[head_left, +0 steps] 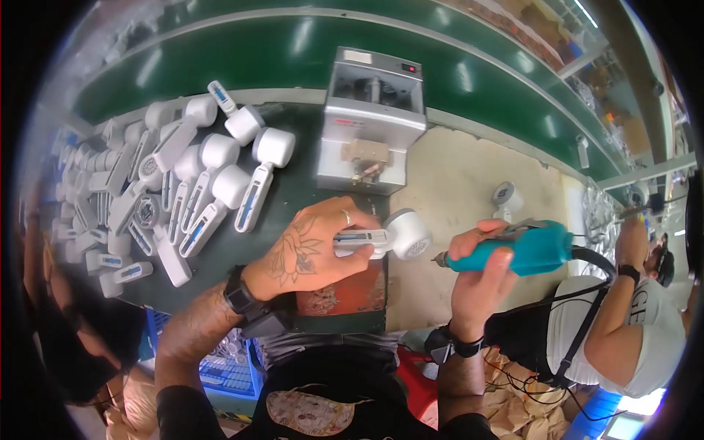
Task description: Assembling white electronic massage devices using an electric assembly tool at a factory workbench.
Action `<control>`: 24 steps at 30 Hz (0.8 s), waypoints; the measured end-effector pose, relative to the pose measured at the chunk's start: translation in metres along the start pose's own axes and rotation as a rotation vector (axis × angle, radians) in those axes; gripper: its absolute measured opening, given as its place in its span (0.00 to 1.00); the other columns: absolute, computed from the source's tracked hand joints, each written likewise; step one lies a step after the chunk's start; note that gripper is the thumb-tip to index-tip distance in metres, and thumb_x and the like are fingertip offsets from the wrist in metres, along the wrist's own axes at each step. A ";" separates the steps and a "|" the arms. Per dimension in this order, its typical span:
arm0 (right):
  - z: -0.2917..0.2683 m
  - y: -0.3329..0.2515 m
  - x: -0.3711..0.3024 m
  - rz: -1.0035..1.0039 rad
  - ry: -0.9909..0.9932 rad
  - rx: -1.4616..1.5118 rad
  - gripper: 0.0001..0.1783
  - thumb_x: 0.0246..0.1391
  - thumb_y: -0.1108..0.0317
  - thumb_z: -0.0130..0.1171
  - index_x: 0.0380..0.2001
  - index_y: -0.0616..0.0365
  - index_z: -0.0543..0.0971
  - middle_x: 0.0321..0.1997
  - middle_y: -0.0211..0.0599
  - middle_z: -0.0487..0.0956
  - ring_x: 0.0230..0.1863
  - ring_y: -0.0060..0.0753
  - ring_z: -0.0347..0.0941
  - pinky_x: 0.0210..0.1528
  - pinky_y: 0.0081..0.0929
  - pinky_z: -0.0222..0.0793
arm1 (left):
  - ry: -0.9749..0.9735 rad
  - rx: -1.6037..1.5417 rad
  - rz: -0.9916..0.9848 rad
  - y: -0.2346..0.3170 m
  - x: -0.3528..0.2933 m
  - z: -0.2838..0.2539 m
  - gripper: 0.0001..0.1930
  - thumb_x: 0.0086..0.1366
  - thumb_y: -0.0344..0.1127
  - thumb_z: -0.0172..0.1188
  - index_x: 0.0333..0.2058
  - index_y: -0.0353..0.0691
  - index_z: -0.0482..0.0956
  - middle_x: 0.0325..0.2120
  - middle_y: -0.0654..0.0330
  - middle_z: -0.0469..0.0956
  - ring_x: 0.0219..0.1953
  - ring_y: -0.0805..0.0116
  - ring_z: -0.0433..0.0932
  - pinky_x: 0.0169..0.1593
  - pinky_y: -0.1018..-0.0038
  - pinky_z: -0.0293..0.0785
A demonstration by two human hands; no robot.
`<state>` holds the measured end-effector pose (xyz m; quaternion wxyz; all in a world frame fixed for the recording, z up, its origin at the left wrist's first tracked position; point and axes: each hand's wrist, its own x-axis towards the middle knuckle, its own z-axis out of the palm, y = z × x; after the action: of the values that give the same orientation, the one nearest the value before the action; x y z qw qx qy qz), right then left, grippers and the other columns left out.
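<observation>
My left hand (315, 246) is closed around the handle of a white handheld device with a round, grilled head (409, 233). The device lies sideways over the worktable, its head pointing right. My right hand (480, 275) grips a teal electric screwdriver (532, 249), whose tip points left at the device's head, a short gap away. A dark cable leaves the screwdriver's back end. Just beyond my left hand stands a grey screw feeder machine (370, 121) with an open top and a red light.
Many similar white devices (209, 191) are heaped on the left of the table. Another device (506, 199) lies at the right on brown board (455, 165). A red patch (343, 297) marks the near edge. Beneath is a blue crate (231, 370). Another person (623, 315) works at the right.
</observation>
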<state>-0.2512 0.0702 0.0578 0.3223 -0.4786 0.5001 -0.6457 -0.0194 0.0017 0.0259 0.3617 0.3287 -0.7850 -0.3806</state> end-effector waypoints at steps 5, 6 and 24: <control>0.053 -0.020 0.027 -0.089 -0.163 0.336 0.42 0.64 0.28 0.46 0.49 0.64 0.70 0.26 0.33 0.70 0.27 0.29 0.66 0.32 0.29 0.62 | -0.037 0.175 0.042 -0.016 -0.009 -0.005 0.15 0.56 0.33 0.67 0.44 0.42 0.84 0.34 0.57 0.80 0.39 0.55 0.78 0.47 0.62 0.75; 0.066 -0.018 0.034 -0.084 -0.177 0.383 0.41 0.63 0.28 0.47 0.47 0.62 0.71 0.24 0.34 0.70 0.25 0.29 0.66 0.31 0.30 0.62 | -0.022 0.169 0.041 -0.018 -0.010 -0.004 0.15 0.56 0.33 0.67 0.44 0.42 0.84 0.34 0.57 0.80 0.39 0.55 0.78 0.47 0.62 0.75; 0.127 0.024 0.078 -0.162 -0.269 0.066 0.25 0.71 0.48 0.52 0.43 0.65 0.71 0.23 0.37 0.74 0.24 0.30 0.70 0.28 0.29 0.67 | -0.003 0.366 0.239 -0.028 -0.015 0.001 0.24 0.58 0.44 0.70 0.51 0.41 0.82 0.39 0.62 0.76 0.41 0.62 0.74 0.47 0.67 0.72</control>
<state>-0.1598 -0.0495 0.0637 0.3485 -0.5887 0.3909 -0.6158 -0.0062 0.0001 -0.0025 0.3373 0.2929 -0.8749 -0.1867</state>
